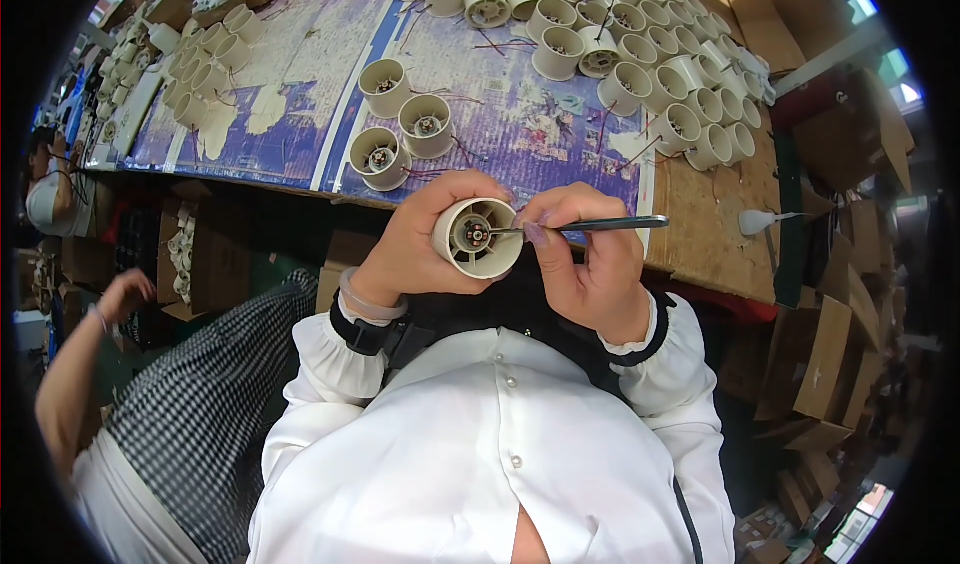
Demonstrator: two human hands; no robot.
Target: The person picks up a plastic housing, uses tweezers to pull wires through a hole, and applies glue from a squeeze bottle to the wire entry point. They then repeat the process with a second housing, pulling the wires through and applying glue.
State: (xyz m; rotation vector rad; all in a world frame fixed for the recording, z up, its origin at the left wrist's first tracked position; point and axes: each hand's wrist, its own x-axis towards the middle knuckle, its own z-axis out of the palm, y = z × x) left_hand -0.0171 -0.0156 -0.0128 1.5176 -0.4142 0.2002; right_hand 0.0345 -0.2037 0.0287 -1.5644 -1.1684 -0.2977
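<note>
My left hand point(417, 239) is wrapped round a cream plastic motor housing point(447, 234), a short round cup with its open end turned up toward me. Inside it, spokes surround a small motor core with metal and reddish parts. Between thumb and fingers, my right hand point(590, 249) pinches a pair of dark tweezers point(625, 223). Their thin tip reaches over the cup's rim to the core in the middle; whether it touches a part there is too small to tell. Just beyond my hands, three similar housings point(427, 126) stand on the table with red and dark wires trailing.
Many more cream housings point(626, 88) crowd the worktable's point(290, 144) far right, with another group point(232, 54) at far left. A small white dropper bottle point(755, 222) is at the right edge. Cardboard boxes point(825, 354) stack up on the right. A co-worker's arm point(75, 374) is at left.
</note>
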